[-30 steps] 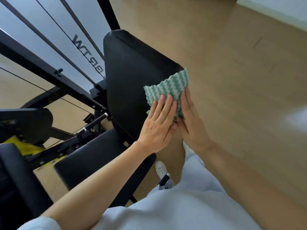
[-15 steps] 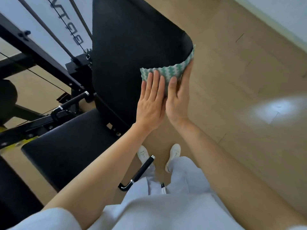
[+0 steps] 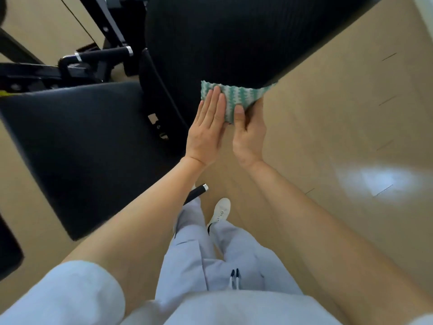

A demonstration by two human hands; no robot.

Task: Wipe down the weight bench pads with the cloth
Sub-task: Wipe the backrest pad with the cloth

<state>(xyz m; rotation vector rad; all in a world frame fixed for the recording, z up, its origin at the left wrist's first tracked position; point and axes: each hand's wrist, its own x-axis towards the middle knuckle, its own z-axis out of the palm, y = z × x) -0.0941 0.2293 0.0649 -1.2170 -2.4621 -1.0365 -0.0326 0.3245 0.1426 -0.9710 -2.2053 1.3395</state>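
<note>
A green-and-white zigzag cloth (image 3: 236, 95) lies against the lower edge of the black back pad (image 3: 225, 38) and wraps round its right side. My left hand (image 3: 207, 127) presses flat on the cloth's left part, fingers together. My right hand (image 3: 249, 132) grips the cloth's lower right end, thumb on the front and fingers hidden behind the pad's edge. The black seat pad (image 3: 77, 146) lies lower left, untouched.
Black machine frame and a chrome-ended handle (image 3: 103, 53) stand at the upper left. Another black handle (image 3: 195, 193) pokes out below my left forearm. My white shoe (image 3: 221, 209) and grey trousers are on the tan floor (image 3: 351, 113), which stretches right.
Both hands have slid the cloth down the back pad towards its lower edge. The view has tilted downward, bringing my legs and feet into sight.
</note>
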